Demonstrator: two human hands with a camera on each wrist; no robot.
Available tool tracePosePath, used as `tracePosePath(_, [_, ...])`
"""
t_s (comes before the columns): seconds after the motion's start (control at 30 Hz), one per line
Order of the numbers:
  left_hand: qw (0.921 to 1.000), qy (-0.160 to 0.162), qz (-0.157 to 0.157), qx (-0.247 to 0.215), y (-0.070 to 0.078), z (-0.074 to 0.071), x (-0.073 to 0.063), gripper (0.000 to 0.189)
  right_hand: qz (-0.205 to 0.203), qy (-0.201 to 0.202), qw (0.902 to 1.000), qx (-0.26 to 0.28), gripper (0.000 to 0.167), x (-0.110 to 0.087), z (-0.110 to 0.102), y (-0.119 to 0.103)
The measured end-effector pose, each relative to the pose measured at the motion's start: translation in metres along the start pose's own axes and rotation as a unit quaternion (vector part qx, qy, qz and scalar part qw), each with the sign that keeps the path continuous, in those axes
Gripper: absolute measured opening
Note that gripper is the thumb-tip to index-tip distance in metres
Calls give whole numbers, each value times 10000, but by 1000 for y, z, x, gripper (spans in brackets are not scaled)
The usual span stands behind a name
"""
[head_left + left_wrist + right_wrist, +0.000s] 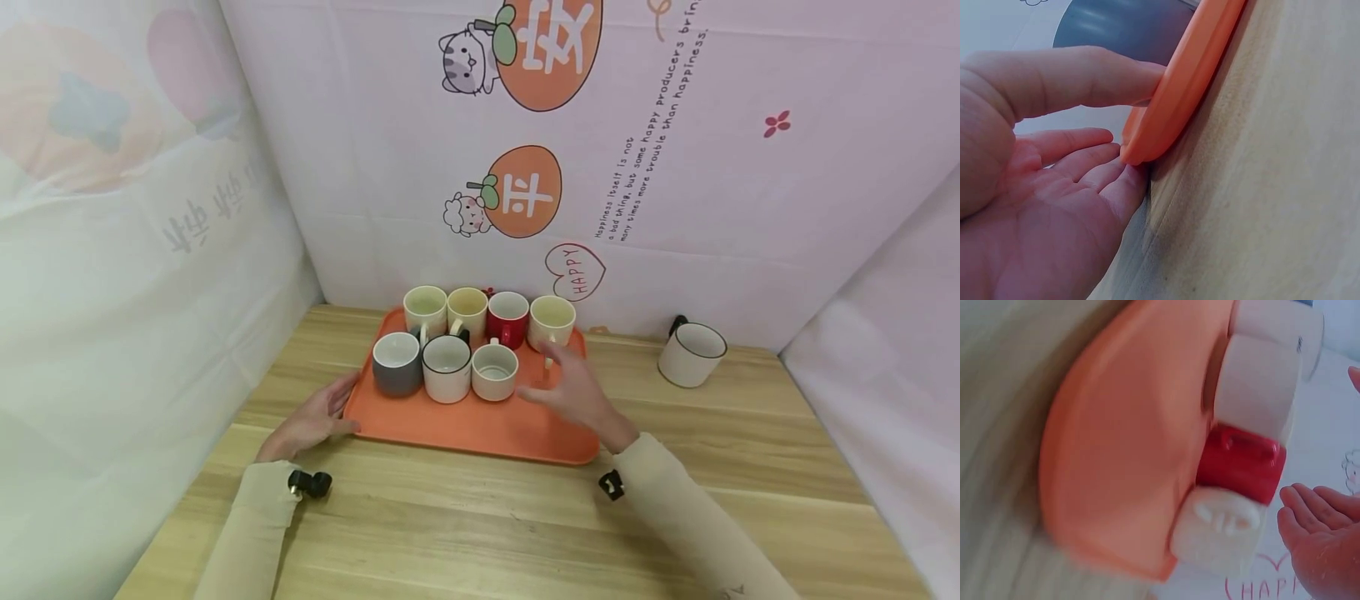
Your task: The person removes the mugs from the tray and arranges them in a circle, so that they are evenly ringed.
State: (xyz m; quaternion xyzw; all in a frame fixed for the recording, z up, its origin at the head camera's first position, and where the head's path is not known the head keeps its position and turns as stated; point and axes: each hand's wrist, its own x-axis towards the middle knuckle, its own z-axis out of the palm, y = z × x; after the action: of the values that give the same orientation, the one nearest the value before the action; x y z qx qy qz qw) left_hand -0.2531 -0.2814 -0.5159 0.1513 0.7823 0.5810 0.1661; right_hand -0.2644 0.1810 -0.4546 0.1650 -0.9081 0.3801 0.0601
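Observation:
My left hand (318,417) is at the near left corner of an orange tray (480,429). Its thumb and straight fingers touch the tray's edge. Over the tray's right part hovers my right hand (576,396), fingers spread and holding nothing, close to a cream mug (553,325). The back row also has a red mug (508,327) and two pale mugs, one with a yellowish inside (468,310). In front stand a grey mug (399,375), a white mug with a black rim (447,382) and a small white cup (495,385).
Right of the tray, another white mug with a black rim and black handle (690,362) stands on the wooden table (465,533). Printed white cloth (375,167) hangs behind and at both sides.

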Motion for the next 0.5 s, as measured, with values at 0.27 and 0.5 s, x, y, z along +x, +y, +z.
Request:
tracePosePath(0.27, [9998,-32,67,-162,-1,0,0,103,429,188,9989,-66,105,12,39,-6])
tracePosePath(0.5, [10000,0,-15,-76,0,1,0,103,605,741,9953,180,86,19,62,-6])
